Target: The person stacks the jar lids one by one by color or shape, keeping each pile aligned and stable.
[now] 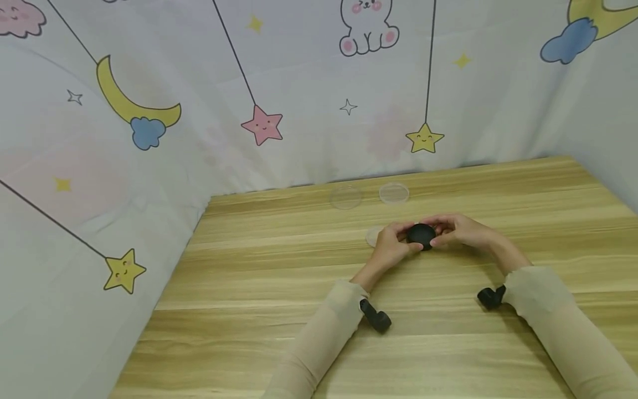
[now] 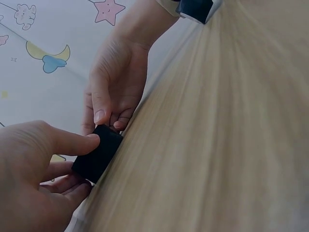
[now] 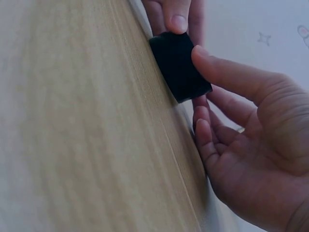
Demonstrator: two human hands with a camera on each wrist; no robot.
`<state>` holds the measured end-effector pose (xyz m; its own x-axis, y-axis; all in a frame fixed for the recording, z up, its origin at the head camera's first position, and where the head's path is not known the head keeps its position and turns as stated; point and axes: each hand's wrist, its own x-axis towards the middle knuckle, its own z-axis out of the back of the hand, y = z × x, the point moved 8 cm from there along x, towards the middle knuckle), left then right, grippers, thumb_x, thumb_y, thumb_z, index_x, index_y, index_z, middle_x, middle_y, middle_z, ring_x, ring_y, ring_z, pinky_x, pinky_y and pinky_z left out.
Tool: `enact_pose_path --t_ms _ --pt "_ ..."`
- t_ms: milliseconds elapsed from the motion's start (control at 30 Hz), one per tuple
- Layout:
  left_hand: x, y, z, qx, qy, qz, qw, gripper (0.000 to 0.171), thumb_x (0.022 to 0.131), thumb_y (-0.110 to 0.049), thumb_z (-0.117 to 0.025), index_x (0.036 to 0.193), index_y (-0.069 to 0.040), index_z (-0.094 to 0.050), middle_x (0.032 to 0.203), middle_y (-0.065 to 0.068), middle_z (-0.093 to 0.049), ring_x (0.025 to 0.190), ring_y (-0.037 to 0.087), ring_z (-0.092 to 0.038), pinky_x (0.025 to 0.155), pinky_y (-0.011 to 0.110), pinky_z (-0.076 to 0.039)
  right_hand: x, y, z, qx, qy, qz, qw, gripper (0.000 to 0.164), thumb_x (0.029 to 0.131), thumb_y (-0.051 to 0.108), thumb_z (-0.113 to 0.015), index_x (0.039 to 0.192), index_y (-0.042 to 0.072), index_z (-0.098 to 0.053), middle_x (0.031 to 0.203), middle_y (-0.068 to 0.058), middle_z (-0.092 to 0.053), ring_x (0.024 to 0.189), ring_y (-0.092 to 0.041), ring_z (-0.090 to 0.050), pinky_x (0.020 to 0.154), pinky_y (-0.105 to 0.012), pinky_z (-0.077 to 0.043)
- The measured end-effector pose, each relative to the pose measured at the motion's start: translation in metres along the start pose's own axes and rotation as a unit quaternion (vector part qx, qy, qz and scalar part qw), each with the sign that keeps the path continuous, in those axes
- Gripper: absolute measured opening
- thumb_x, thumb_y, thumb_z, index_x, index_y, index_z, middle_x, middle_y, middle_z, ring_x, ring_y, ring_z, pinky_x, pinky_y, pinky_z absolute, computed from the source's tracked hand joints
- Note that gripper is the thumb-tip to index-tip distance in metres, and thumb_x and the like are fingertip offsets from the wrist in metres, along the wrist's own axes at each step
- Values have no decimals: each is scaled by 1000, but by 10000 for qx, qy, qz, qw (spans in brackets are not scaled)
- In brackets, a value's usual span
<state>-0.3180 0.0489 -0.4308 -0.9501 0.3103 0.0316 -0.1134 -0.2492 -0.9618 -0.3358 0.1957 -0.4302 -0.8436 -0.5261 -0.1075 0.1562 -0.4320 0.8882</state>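
Note:
A black, short, round cylinder (image 1: 421,235) with a flat top is at the wooden table's surface, between my two hands. My left hand (image 1: 391,249) grips its left side, with the thumb on the near side and the fingers round the far side. From the right, my right hand (image 1: 461,230) holds the same piece between thumb and fingers. Both wrist views show the black cylinder (image 2: 98,153) low over the tabletop, its side wall (image 3: 178,67) plain and dark. A clear disc (image 1: 371,236) lies partly hidden behind my left hand.
Two more clear round discs lie farther back on the table, a fainter one (image 1: 346,197) and one with a visible rim (image 1: 394,193). A white printed curtain (image 1: 309,149) hangs along the table's back and left edges. Black wrist-worn cameras (image 1: 381,321) stick out below both sleeves.

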Motion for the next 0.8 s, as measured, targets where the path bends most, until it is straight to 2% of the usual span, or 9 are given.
enact_pose_path --t_ms 333,567,800 --pt "0 0 1 239 17 86 9997 56 82 -2 -75 133 3 -54 130 20 -59 119 29 -61 98 23 -50 0 0 -1 -25 70 33 10000 59 90 10 -67 141 -7 -44 105 -6 -57 90 -7 -50 77 -21 -44" --pt "0 0 0 291 98 125 9994 59 82 -5 -76 136 1 -52 133 19 -58 120 28 -60 99 25 -49 -1 -1 -1 76 141 -12 9999 61 91 11 -67 143 -6 -41 122 -18 -56 97 -4 -53 82 -19 -47" --pt "0 -3 2 274 82 -33 9996 58 83 -7 -76 135 4 -52 130 20 -60 117 27 -61 98 23 -50 -1 -1 -2 277 222 82 9993 60 92 10 -65 143 -7 -40 131 -27 -52 100 1 -55 84 -17 -48"
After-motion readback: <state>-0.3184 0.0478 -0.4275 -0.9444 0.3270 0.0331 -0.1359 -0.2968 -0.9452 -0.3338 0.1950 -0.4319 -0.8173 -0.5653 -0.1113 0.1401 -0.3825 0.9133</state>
